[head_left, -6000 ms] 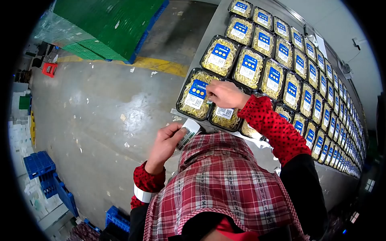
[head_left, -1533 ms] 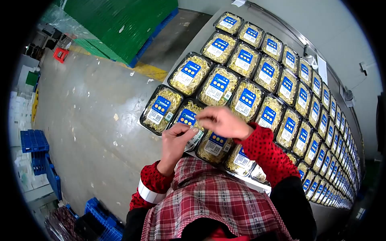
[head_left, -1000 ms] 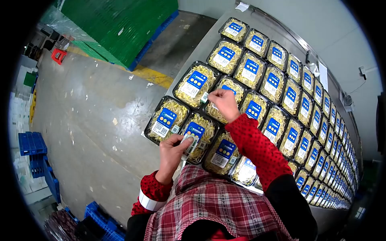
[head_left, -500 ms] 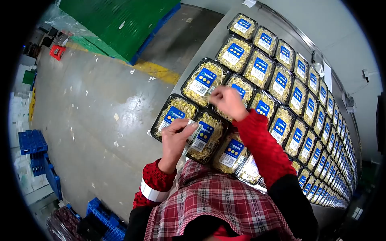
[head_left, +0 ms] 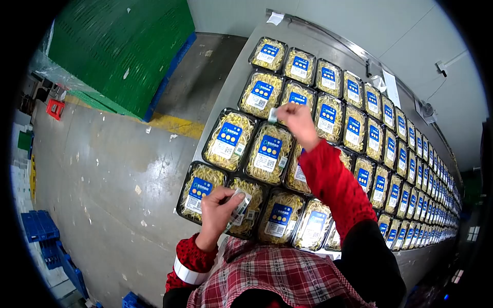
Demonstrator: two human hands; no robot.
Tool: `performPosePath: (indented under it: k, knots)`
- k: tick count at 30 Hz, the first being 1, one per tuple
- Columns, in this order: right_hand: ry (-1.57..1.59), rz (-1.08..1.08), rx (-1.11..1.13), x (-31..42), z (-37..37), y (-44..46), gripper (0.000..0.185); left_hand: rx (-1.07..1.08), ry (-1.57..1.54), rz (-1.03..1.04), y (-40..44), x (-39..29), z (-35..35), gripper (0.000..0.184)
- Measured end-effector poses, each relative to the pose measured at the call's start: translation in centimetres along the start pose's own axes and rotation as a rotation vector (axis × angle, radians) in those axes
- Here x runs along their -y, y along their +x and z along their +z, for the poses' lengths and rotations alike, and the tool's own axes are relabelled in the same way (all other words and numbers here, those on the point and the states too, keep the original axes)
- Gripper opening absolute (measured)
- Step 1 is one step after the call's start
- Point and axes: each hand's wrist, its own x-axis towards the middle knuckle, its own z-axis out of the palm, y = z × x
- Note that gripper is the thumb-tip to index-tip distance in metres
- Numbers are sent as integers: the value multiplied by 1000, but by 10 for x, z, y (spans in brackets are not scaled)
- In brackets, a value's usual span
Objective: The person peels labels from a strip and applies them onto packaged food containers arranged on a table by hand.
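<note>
My left hand (head_left: 218,213) pinches a strip of small white stickers (head_left: 240,206) between thumb and fingers, above a black tray of bean sprouts (head_left: 251,218) at the near edge of the table. My right hand (head_left: 299,123) is further out, its fingertips closed on a small pale sticker (head_left: 273,115). That sticker hangs over the gap near a sprout tray with a blue and white label (head_left: 298,97). Just below it lies another sprout tray (head_left: 268,153), which bears a small white sticker at its lower right corner.
Rows of similar labelled trays (head_left: 354,131) cover the metal table (head_left: 233,77) toward the right. A green wrapped stack (head_left: 118,51) stands on a blue pallet across the floor. Blue crates (head_left: 40,226) and a red stool (head_left: 55,109) are at the left.
The camera view has shifted, so the trays appear lower and further left. My right hand has moved outward over the rows, and a sticker now shows at its fingertips. My left hand keeps the strip.
</note>
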Motion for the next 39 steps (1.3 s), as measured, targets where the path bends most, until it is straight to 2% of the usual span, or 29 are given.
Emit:
performPosePath:
  k: [1,3,6,8,9,11,13,15,16,17,18,19,20,21,22,23,25,28,31,32,33,34,35,36,39]
  knots:
    - [-144,-10,-94,-5,-7,20,15,22,-12,2,-1,-5,2,8]
    - [-217,55,-188,-19,-9,44,20,14,-42,132,2,-10,11,9]
    - [-282,92,-256,-45,-7,69,23,0,-91,100,5,-19,18,10]
    - [-489,57,-236,-71,-8,81,27,26,-144,9,6,-22,17,9]
    - [-490,56,-234,-69,-4,80,27,24,-145,9,8,-21,17,9]
    - [-816,44,-315,-52,7,68,25,-7,-65,17,10,-18,16,13]
    - [-891,39,-278,-43,8,65,30,-45,-23,65,15,-16,15,12]
    - [-1087,8,-377,-42,11,65,35,-131,46,63,20,-14,14,15]
    - [-1067,-15,-306,-29,9,58,41,-141,10,17,23,-20,14,16]
    - [-962,-159,-179,-26,8,46,34,-153,-20,-31,24,-24,11,18]
    - [-665,-12,141,8,15,20,28,-166,-90,-18,26,-23,12,20]
    - [-341,-91,446,15,21,-7,24,-174,-166,0,28,-22,15,23]
    - [-225,-125,618,36,29,-38,23,-157,-178,29,30,-18,16,20]
    - [-241,-215,676,47,36,-65,24,-139,-182,42,32,-19,19,20]
    - [-242,-188,706,52,38,-82,24,-153,-121,69,32,-21,23,20]
    - [-250,-248,706,56,36,-92,23,-166,-62,96,31,-21,27,20]
    - [-238,-263,642,53,29,-103,19,-131,-54,69,29,-20,34,21]
    - [-426,-166,641,54,8,-109,15,11,34,120,24,-17,46,16]
    - [-363,-252,561,38,-23,-106,11,119,47,71,20,-12,61,14]
    - [-250,-83,454,29,-39,-90,9,163,61,107,19,-11,65,13]
    - [-146,182,119,15,-56,-68,11,180,29,24,17,-11,70,12]
    - [58,119,-93,10,-78,-47,12,175,3,9,15,-10,76,12]
    - [34,303,-267,-4,-97,-22,14,169,-22,-5,14,-9,81,11]
    - [-56,234,-332,-22,-106,-8,15,168,-21,-2,14,-9,84,11]
    - [-175,240,-362,-70,-112,21,22,152,-33,46,12,-5,88,9]
